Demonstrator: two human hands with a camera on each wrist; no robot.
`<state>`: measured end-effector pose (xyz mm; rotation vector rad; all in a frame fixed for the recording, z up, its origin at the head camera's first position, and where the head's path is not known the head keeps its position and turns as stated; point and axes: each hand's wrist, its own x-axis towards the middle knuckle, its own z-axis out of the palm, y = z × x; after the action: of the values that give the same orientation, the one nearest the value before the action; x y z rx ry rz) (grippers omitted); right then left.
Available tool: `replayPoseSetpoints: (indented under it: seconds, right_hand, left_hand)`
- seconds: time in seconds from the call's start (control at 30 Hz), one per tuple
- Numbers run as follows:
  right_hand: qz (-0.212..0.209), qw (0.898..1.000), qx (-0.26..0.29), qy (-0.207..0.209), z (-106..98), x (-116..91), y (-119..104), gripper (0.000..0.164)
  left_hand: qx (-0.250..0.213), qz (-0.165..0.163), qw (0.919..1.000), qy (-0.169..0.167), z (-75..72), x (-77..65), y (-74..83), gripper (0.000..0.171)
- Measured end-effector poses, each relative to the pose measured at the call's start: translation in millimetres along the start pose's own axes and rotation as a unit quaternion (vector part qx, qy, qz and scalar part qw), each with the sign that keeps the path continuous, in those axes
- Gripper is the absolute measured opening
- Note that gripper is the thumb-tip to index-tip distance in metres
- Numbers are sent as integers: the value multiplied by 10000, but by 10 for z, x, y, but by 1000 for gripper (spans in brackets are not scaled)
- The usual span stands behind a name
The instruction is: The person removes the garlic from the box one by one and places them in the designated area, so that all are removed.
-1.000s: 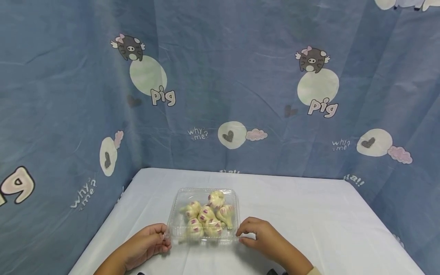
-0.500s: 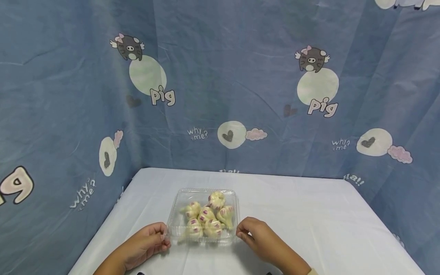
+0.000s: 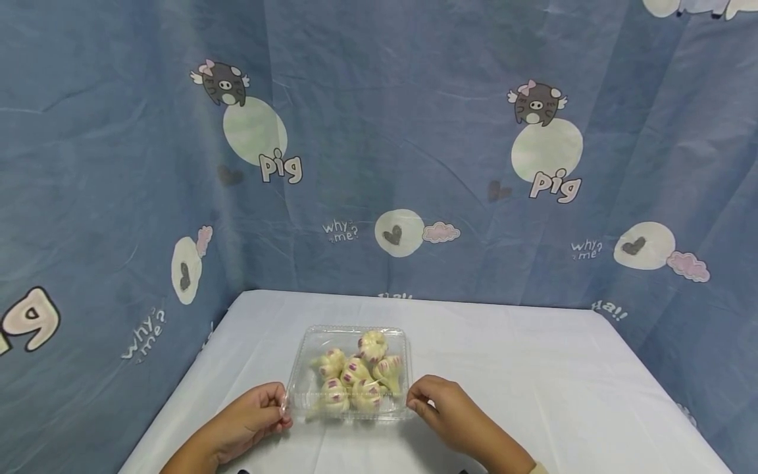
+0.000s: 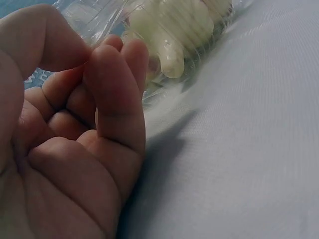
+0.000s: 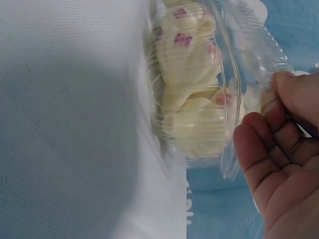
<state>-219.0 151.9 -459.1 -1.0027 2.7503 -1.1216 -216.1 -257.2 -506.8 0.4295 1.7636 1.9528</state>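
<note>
A clear plastic clamshell box (image 3: 304, 372) holds several garlic bulbs (image 3: 355, 370), cream with purple patches. It lies on the white-covered table between my hands. At the box's front left corner, my left hand (image 3: 251, 418) pinches the plastic edge between thumb and fingers. My right hand (image 3: 447, 411) is at the front right corner. In the right wrist view, the thumb and index finger of the right hand (image 5: 289, 149) pinch the corner of the lid (image 5: 259, 45), which lies over the bulbs. The left wrist view shows the left hand's (image 4: 75, 129) thumb meeting its fingertips on the plastic.
White cloth covers the table (image 3: 521, 368). A blue curtain (image 3: 450, 145) printed with pigs and hearts hangs behind it and along both sides. Dark bits of the wrist gear show at the bottom edge of the head view.
My right thumb, apart from the index finger a second ago, has closed up to it at the box's corner. The left hand and the box have hardly moved.
</note>
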Motion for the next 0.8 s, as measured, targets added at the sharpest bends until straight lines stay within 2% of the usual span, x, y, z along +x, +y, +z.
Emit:
replayPoseSetpoints:
  seconds: [0.2, 0.37, 0.43, 0.5, 0.67, 0.73, 0.8]
  right_hand:
    - [38, 9999, 96, 129, -2, -5, -6, 7]
    - [-111, 9999, 41, -7, 6, -4, -5, 11]
    - [-239, 9997, 30, 3, 4, -7, 0, 13]
    - [-360, 9993, 7, 37, 4, -10, 3, 14]
    - [-637, 9976, 51, 263, 17, -14, 4, 11]
    - [-722, 9964, 79, 428, 26, -12, 5, 9]
    - [-776, 9949, 63, 642, 36, -10, 4, 7]
  left_hand:
    - [140, -106, 9998, -107, -18, -3, 4, 19]
    - [37, -414, 9991, -28, -53, -5, 10, 15]
    - [13, -564, 9981, 237, -62, 2, 10, 9]
    - [41, -640, 9956, 687, -52, 14, 7, 10]
    - [466, -344, 9802, 1895, 38, 95, 0, 50]
    - [671, -220, 9766, 2030, 73, 130, 6, 63]
    - [803, -140, 9775, 1946, 100, 152, 22, 72]
